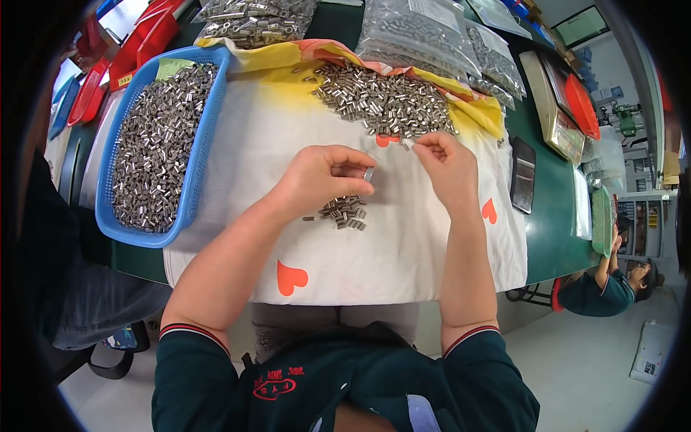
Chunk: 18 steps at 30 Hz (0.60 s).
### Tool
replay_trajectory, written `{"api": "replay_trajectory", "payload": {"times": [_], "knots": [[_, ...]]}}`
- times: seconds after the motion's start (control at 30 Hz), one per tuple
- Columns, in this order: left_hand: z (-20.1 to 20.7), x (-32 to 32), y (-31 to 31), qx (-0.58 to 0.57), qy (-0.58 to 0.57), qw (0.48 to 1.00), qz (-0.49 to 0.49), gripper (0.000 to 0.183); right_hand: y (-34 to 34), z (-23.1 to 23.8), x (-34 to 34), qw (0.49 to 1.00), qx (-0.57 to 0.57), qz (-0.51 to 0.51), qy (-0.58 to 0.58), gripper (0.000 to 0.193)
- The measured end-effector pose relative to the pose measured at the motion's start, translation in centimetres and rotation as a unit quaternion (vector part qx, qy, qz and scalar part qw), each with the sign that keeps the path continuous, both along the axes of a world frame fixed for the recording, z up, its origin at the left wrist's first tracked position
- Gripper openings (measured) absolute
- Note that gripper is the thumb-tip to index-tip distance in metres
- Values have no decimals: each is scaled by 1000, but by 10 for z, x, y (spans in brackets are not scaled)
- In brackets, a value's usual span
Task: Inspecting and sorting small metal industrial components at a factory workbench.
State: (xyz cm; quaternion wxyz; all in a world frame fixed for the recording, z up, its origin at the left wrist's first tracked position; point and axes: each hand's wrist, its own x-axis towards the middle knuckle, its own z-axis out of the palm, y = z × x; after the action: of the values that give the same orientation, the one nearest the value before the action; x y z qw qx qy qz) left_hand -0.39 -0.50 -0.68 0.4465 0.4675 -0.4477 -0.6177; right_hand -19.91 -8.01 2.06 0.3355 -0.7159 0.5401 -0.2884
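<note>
My left hand (329, 173) is closed in a pinch on a small metal cylinder (368, 173), held between thumb and fingers. Just below it on the white cloth (245, 165) lies a small heap of metal cylinders (345, 210). At the front edge of a bigger pile of the same cylinders (385, 97), my right hand (445, 164) has its thumb and fingertips pinched together. A cylinder (406, 144) shows beside those fingertips; whether they grip it or another small piece, I cannot make out.
A blue basket (222, 108) full of cylinders stands at the left. Clear bags of metal parts (421, 32) lie behind the cloth's yellow edge. A dark flat device (523, 175) rests on the green table (547, 230) at the right. Another person (604, 288) sits far right.
</note>
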Motion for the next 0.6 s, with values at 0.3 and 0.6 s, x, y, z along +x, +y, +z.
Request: {"api": "replay_trajectory", "payload": {"times": [0.3, 0.6], "knots": [[0, 1, -2, 4, 10, 1000, 15, 31, -5, -22, 10, 971, -138, 49, 189, 12], [1, 4, -2, 0, 94, 995, 23, 30, 30, 6, 24, 980, 19, 160, -118, 6]]}}
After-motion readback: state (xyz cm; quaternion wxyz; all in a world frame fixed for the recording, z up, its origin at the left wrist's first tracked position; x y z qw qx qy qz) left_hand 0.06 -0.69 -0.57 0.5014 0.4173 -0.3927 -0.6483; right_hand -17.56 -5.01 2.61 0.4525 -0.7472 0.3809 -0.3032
